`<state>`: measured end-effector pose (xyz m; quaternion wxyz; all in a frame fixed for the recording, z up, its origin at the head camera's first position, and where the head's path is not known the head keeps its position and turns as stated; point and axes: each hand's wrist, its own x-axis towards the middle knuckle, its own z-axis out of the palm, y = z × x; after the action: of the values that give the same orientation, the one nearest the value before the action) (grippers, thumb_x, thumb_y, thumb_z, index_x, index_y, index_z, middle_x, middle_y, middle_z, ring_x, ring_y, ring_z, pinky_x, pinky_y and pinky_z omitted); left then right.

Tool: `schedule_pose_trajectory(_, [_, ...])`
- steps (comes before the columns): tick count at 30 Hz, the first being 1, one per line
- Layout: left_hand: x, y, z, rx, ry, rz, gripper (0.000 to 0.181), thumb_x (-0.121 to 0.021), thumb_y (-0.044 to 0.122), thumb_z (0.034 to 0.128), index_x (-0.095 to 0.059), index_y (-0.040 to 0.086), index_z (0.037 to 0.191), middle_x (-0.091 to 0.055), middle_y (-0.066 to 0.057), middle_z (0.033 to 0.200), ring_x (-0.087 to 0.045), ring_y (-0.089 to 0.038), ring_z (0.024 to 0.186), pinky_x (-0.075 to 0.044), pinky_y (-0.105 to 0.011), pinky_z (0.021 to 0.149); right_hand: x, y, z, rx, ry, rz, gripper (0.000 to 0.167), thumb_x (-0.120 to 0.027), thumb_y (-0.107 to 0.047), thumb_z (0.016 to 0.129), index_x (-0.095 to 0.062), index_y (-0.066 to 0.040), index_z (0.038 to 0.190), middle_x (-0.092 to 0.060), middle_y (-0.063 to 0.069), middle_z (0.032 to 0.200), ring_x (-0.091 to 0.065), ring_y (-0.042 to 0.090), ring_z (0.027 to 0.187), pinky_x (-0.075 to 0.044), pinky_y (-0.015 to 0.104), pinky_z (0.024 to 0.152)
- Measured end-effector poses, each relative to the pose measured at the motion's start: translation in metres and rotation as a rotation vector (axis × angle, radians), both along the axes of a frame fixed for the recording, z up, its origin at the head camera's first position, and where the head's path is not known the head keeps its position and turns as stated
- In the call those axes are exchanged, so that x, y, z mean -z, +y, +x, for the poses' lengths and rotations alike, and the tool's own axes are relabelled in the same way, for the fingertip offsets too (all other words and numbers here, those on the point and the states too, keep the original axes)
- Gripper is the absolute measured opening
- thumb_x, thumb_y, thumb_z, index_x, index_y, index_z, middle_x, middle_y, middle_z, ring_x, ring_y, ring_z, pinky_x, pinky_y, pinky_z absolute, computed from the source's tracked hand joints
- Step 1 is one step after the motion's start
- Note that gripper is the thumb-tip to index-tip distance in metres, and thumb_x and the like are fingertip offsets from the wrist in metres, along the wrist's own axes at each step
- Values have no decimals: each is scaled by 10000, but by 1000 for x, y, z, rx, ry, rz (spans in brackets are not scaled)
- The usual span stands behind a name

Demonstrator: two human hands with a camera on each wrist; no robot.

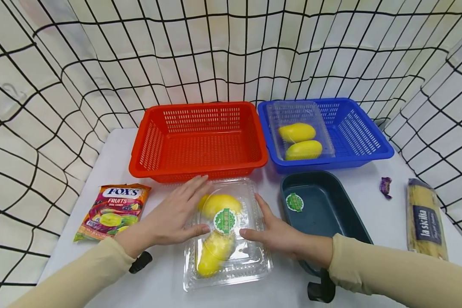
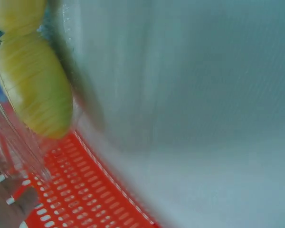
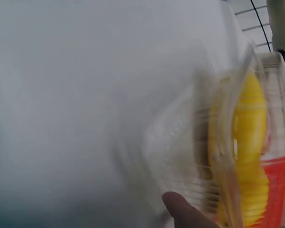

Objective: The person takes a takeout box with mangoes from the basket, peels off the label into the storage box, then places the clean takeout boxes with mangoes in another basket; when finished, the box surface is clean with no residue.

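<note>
A clear plastic clamshell box with a green round label lies in front of the red basket, between my two hands. Yellow mangoes show through its lid; the left wrist view also catches a mango. My left hand is at the box's left side, fingers straight toward the basket and thumb reaching over the lid. On the opposite side my right hand has its fingers extended along the edge, thumb over the lid. How firmly either hand touches the box cannot be told. Blur softens both wrist views.
Behind stand a red basket and a blue basket holding another clear box of two mangoes. A Fox's candy bag lies left. Rightward are a dark green tray, a purple-wrapped candy and a pasta pack. Black netting surrounds the table.
</note>
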<state>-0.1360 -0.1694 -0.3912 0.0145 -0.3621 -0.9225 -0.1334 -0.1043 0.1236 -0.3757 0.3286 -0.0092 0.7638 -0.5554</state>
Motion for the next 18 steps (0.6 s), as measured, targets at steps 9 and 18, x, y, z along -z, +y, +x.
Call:
schedule_pose_trajectory(9, [-4, 5, 3, -14, 1, -63, 1026, -601, 668, 891, -212, 74, 1632, -209, -172, 1703, -224, -387, 1568, -302, -616, 1219, -9, 5, -32, -228, 17, 71, 1073, -767, -195, 917, 3, -268, 1660, -172, 260, 1673, -272, 499, 1503, -384, 636, 1156])
schedule_pose_trajectory(18, [-4, 14, 5, 17, 36, -120, 1060, -531, 734, 896, -195, 52, 1634, -161, -126, 1723, -246, -370, 1569, -305, -586, 1227, -17, 2, -52, -384, 18, 167, 1062, -783, -188, 902, -52, -355, 1654, -226, 208, 1674, -459, 429, 1387, -563, 589, 970])
